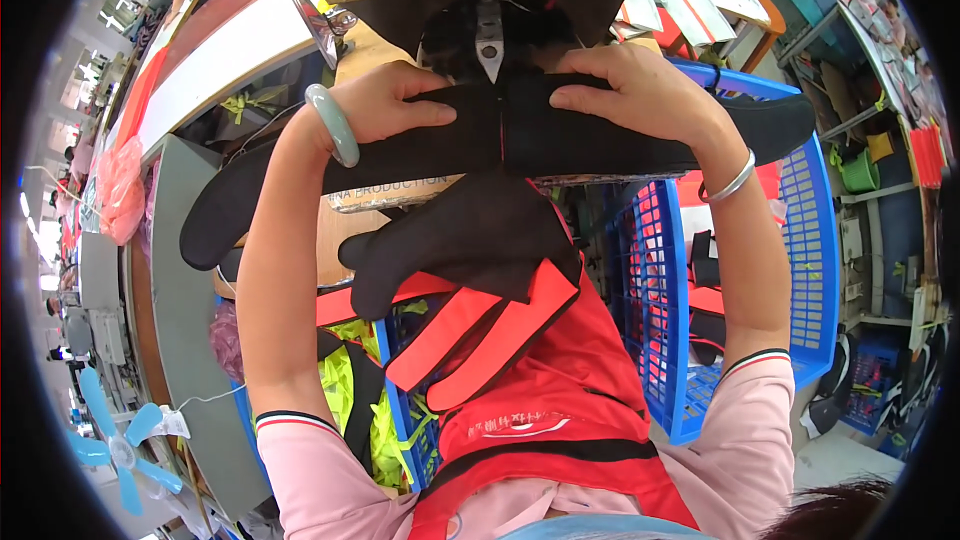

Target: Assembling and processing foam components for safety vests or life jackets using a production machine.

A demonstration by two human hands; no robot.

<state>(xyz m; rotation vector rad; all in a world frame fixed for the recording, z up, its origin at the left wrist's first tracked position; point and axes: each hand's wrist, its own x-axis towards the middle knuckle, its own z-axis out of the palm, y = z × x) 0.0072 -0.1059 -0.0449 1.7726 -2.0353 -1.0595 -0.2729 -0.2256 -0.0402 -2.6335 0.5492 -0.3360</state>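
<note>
The left hand (385, 100) and right hand (640, 92), pinching the black fabric strip (535, 135) between thumb and fingers beside its seam (502, 132), should keep it level and taut at the metal tip (489, 52).

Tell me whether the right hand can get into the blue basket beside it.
Probably yes: the blue basket stands open-topped below the right forearm, nothing visibly blocking it, though the right hand would first have to leave the black fabric piece.
</note>
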